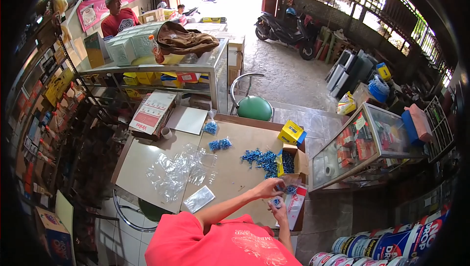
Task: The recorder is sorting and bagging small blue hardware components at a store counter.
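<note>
My right hand is closed around a small clear plastic bag with blue pieces in it. Just above it, my left hand has its fingers curled close to more blue pieces in clear plastic; whether it grips them is hard to tell. Beyond the hands stands an open cardboard box filled with small blue pieces, too small to name surely. A loose pile of the same pieces spreads on the table left of the box. Two filled bags, one lying and one tied, sit farther back.
Crumpled clear plastic bags and a flat packet lie on the table's left. A yellow-and-blue box is behind the open box. A green stool stands beyond. Glass display cases flank the right; a person is behind the far counter.
</note>
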A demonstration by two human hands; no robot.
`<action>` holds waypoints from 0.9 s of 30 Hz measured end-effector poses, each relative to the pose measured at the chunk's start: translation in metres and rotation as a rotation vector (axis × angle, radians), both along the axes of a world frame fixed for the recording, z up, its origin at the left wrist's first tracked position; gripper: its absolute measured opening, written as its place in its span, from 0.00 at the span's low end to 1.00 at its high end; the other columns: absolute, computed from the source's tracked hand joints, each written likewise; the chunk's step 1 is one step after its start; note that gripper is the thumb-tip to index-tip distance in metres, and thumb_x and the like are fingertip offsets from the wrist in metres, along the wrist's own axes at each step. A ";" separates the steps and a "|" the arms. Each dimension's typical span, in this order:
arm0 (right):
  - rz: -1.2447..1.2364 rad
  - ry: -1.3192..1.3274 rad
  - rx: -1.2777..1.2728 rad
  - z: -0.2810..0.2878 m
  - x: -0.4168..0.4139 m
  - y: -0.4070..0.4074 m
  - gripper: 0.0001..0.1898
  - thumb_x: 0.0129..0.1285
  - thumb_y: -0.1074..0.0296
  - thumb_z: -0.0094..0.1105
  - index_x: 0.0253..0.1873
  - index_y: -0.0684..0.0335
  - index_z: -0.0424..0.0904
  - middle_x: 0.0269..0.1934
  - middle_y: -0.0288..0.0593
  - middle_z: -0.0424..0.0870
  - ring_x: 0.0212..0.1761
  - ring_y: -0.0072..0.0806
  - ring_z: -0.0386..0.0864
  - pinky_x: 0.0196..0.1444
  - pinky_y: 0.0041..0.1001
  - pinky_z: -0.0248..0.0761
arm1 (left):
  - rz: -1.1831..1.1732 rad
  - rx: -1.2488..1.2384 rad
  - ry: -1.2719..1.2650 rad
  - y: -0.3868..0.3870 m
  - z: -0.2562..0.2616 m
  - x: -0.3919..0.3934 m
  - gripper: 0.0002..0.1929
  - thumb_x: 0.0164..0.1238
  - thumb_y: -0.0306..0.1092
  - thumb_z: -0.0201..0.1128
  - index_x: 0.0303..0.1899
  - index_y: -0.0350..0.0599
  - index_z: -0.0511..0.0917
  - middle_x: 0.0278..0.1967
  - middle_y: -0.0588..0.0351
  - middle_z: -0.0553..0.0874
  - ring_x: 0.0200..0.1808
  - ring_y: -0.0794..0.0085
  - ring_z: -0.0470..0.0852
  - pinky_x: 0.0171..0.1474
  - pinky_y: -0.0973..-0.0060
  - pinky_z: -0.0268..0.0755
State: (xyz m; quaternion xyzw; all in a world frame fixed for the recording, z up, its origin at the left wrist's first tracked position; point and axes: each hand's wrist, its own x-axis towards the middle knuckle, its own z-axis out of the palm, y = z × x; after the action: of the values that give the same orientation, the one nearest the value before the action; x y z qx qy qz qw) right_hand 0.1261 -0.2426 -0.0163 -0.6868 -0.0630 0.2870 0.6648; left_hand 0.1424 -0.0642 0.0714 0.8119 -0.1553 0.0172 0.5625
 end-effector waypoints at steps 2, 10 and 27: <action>0.001 0.004 -0.101 0.006 0.000 -0.001 0.18 0.55 0.72 0.65 0.50 0.65 0.70 0.34 0.36 0.77 0.30 0.19 0.75 0.28 0.21 0.74 | 0.151 0.043 -0.017 0.009 -0.010 0.008 0.13 0.53 0.36 0.67 0.37 0.39 0.78 0.34 0.49 0.82 0.37 0.62 0.82 0.39 0.69 0.74; -0.027 -0.065 -0.108 0.004 -0.002 -0.009 0.16 0.55 0.67 0.66 0.46 0.60 0.72 0.26 0.32 0.77 0.22 0.18 0.75 0.22 0.18 0.67 | 0.414 0.452 0.037 0.050 -0.133 0.029 0.20 0.48 0.34 0.68 0.46 0.48 0.75 0.52 0.50 0.73 0.53 0.55 0.72 0.53 0.62 0.68; -0.067 -0.060 -0.188 -0.016 0.006 -0.046 0.16 0.54 0.67 0.67 0.45 0.62 0.72 0.28 0.34 0.79 0.24 0.19 0.77 0.23 0.19 0.68 | 0.445 0.806 0.153 0.034 -0.150 0.044 0.18 0.52 0.27 0.56 0.48 0.50 0.76 0.46 0.50 0.73 0.48 0.56 0.74 0.45 0.61 0.72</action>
State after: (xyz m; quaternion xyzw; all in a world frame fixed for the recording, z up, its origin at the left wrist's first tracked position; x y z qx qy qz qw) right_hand 0.1320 -0.2889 -0.0324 -0.7561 -0.0327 0.2485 0.6046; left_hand 0.1867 -0.0305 -0.0787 0.9782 0.0701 0.0156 0.1946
